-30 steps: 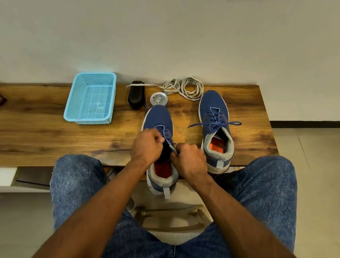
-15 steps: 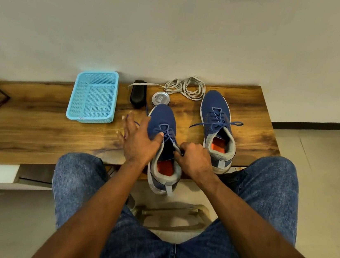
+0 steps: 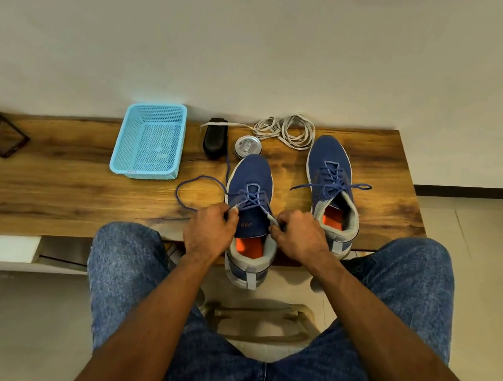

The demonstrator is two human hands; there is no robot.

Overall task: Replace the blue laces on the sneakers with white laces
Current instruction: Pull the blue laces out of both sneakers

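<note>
Clearly the unlacing step is in hand: on the wooden desk (image 3: 52, 189) the near sneaker (image 3: 251, 219) is partly undone, with the left hand (image 3: 208, 232) pinching one strand of its blue lace (image 3: 195, 183) at the eyelets and the right hand (image 3: 296, 239) curled round the lace at the opposite side. The other sneaker (image 3: 330, 188) remains fully laced, and the white laces (image 3: 287, 129) lie coiled near the wall. Next, I judge, each crossing must be drawn free through its eyelets.

Wooden bench (image 3: 51, 196) with sneakers (image 3: 253, 177), basket (image 3: 149, 141), white laces (image 3: 287, 129)
</note>
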